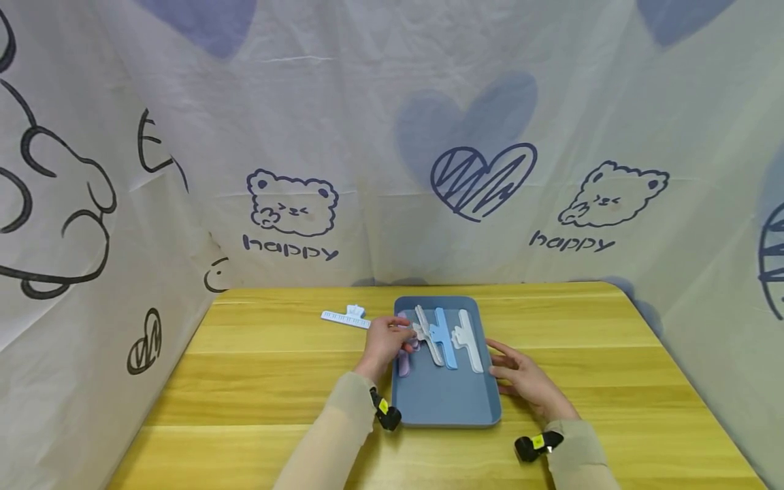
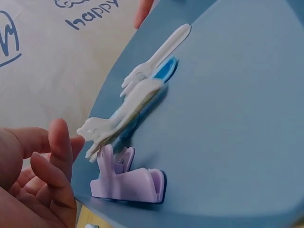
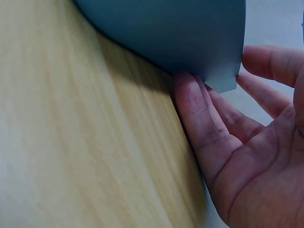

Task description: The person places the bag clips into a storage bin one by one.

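A blue-grey tray (image 1: 447,405) holds several long clips. My left hand (image 1: 387,342) hovers over its left side, fingers bent loosely, a fingertip at the handle of a whitish clip (image 1: 431,337). That clip looks blurred in the left wrist view and leans against a blue clip (image 1: 446,338). Below the hand lies a lilac clip (image 2: 128,185), partly covered in the head view. A white clip (image 1: 470,341) lies farthest right in the tray. My right hand (image 1: 525,381) touches the tray's right outer wall, with extended fingers (image 3: 192,102) near its base.
Outside the tray, a white clip with ruler-like marks (image 1: 345,317) lies on the wooden table (image 1: 263,388), left of the tray. A printed cloth (image 1: 380,224) hangs behind the table and along both sides.
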A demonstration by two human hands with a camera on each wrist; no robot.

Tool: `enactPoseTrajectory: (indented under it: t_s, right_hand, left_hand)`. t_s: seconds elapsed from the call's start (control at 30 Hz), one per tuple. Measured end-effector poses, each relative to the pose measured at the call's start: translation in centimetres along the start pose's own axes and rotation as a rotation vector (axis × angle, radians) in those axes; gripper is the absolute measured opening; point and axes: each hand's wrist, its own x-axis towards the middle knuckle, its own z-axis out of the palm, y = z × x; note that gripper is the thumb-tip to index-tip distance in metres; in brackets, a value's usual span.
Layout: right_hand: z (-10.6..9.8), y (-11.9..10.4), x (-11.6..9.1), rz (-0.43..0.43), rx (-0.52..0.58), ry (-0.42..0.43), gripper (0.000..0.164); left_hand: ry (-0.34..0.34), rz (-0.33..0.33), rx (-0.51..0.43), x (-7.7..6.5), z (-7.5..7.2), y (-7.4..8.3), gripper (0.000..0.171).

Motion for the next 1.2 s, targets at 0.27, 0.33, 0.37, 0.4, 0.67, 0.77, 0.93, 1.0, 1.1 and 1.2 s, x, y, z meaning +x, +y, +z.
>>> enactPoseTrajectory:
  t_s: [0.27,0.33,0.37,0.4,0.67,0.77,0.93,1.0,1.1,1.2]
  right_hand:
    - [0.0,0.0,0.1,0.011,-0.005,0.012,0.058]
    - [0.1,0.0,0.1,0.012,-0.005,0.012,0.058]
    - [0.1,0.0,0.1,0.011,-0.007,0.012,0.058]
    - [0.1,0.1,0.1,0.011,-0.006,0.01,0.058]
    - [0.1,0.2,0.2,0.003,0.009,0.005,0.058]
    - [0.1,0.1,0.2,0.007,0.004,0.012,0.057]
    - [0.1,0.0,0.0,0.011,0.002,0.018,0.057]
    - [0.1,0.0,0.0,0.01,0.002,0.016,0.057]
    - [0.1,0.0,0.0,0.008,0.006,0.012,0.058]
    - [0.2,0.0,0.0,0.005,0.006,0.011,0.057]
  left_hand:
    - [-0.02,0.022,-0.012,-0.3,-0.2,0.0,0.023]
    - [-0.02,0.031,-0.02,-0.4,-0.4,0.0,0.024]
    - [-0.017,0.038,-0.02,-0.5,-0.5,0.0,0.024]
    - [-0.013,0.045,-0.017,-0.6,-0.6,0.0,0.025]
    - [0.029,0.13,0.073,-1.3,-2.6,0.1,0.025]
    - [0.04,0.166,0.089,-1.3,-3.8,0.0,0.023]
    - [0.072,0.176,0.113,-1.1,-5.8,-0.4,0.023]
    - [0.085,0.175,0.128,-1.0,-6.6,-0.5,0.024]
    - [0.103,0.17,0.146,-0.8,-7.7,-0.5,0.023]
    - [0.121,0.163,0.159,-0.5,-8.7,-0.5,0.021]
